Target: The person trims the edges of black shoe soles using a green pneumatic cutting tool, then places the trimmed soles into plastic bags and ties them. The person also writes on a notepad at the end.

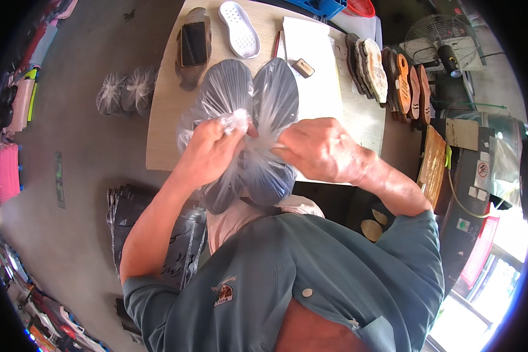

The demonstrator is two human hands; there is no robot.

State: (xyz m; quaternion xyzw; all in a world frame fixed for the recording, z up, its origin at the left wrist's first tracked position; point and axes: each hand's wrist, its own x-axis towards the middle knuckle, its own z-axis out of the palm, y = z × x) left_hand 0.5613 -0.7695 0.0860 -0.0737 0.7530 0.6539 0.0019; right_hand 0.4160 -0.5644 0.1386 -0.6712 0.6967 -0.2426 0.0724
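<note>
Two dark, sole-shaped bundles lie side by side in front of me, each wrapped in a see-through plastic bag: the left bundle (226,85) and the right bundle (277,88). Their lower ends reach past the table's near edge, close to my body. The plastic gathers in creases around the middle of the right bundle. My left hand (208,149) is closed on a bunched white wad of the plastic bag (234,121) over the left bundle. Pinched in my right hand (322,149) is gathered plastic at the right bundle's middle. What exactly the wraps contain is partly hidden.
On the wooden table (164,138) are a phone (194,44) on a dark sole-shaped piece, a white sole (239,30), white paper (318,70) and a small block (303,68). Several soles (372,70) stand at right near a fan (440,38). Wrapped bundles (126,92) lie on the floor at left.
</note>
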